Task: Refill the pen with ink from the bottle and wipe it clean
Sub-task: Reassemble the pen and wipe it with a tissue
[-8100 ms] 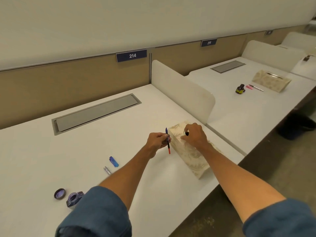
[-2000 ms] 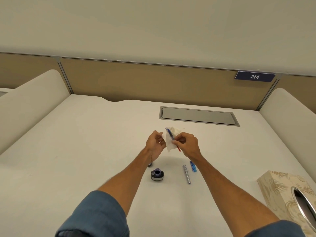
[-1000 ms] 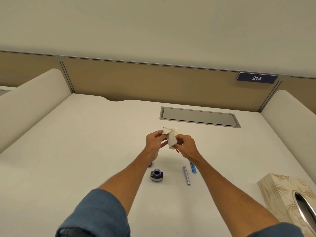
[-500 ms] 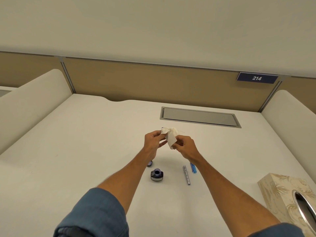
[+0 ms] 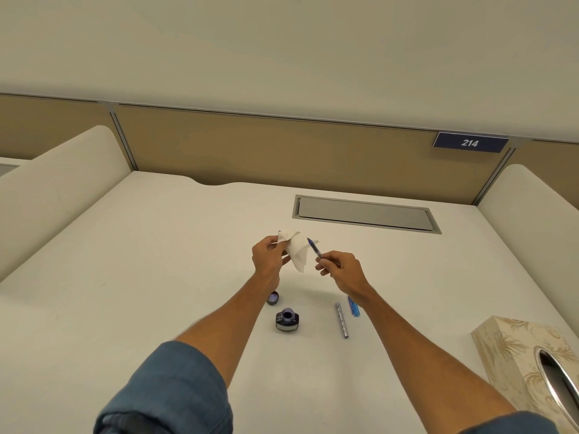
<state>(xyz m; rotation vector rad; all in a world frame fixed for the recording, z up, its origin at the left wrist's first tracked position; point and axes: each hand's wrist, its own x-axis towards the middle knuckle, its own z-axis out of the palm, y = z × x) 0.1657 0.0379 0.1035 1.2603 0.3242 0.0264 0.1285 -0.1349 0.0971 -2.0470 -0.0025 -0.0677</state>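
My right hand (image 5: 340, 270) holds a thin blue pen part (image 5: 314, 248) by its lower end, tip pointing up and left. My left hand (image 5: 268, 257) pinches a crumpled white tissue (image 5: 296, 249) just left of that tip, a small gap between them. Both hands hover above the white desk (image 5: 125, 277). Below them stands the open ink bottle (image 5: 287, 319), with its round cap (image 5: 273, 298) lying beside my left forearm. A silver pen barrel (image 5: 341, 319) and a blue pen piece (image 5: 354, 308) lie to the right of the bottle.
A patterned tissue box (image 5: 513, 355) sits at the desk's right front corner. A grey cable hatch (image 5: 365, 213) is set into the desk behind my hands. Cream dividers stand at the left (image 5: 53, 183) and the right (image 5: 539, 198).
The tissue was wrapped round the pen part between both hands. My right hand has now drawn the pen part out to the right, and the blue tip shows again.
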